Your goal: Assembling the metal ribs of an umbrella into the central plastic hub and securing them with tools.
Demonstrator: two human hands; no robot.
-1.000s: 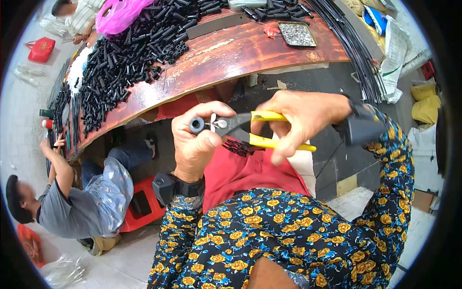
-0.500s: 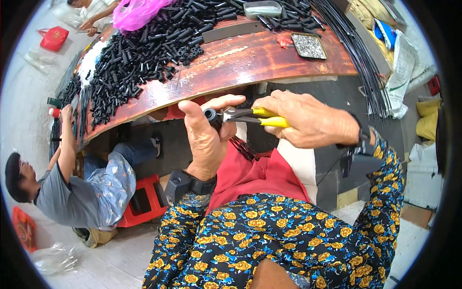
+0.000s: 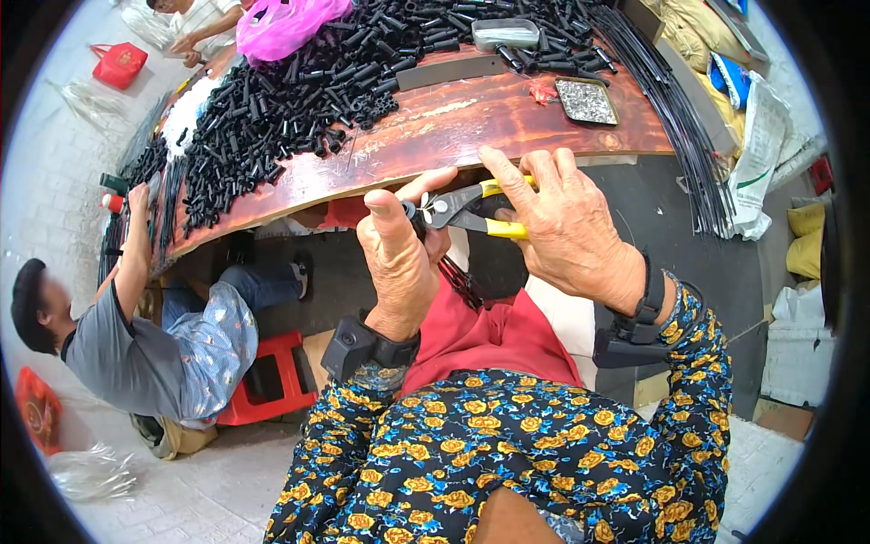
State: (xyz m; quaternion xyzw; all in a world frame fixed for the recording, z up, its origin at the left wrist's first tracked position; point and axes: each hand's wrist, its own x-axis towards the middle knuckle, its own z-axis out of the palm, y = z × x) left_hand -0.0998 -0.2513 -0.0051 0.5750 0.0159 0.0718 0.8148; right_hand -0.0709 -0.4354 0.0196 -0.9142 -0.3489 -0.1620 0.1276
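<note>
My left hand [image 3: 391,263] is closed around a short dark tubular piece [image 3: 410,211], its thumb and forefinger sticking out; the fingers cover most of the piece. My right hand [image 3: 580,227] grips pliers [image 3: 464,206] with dark metal jaws and yellow handles. The handles are spread, with the index finger along the upper side. The pliers' tip meets the end of the tubular piece, where a small shiny part shows. Exactly what the jaws touch is too small to tell. Below my left hand, thin black rods [image 3: 460,283] lie over the red cloth [image 3: 480,335] on my lap.
Black tubular parts [image 3: 272,118] lie heaped on the wooden table [image 3: 408,131]. A tray of small metal bits [image 3: 586,101], a clear plastic box [image 3: 505,34] and long black rods [image 3: 671,118] are also there. A co-worker [image 3: 136,335] sits at left beside a red stool [image 3: 272,376].
The pliers' handles have spread wider, and my right fingers have straightened and lifted. My right wrist has come a little inward. The left hand keeps its hold on the tubular piece.
</note>
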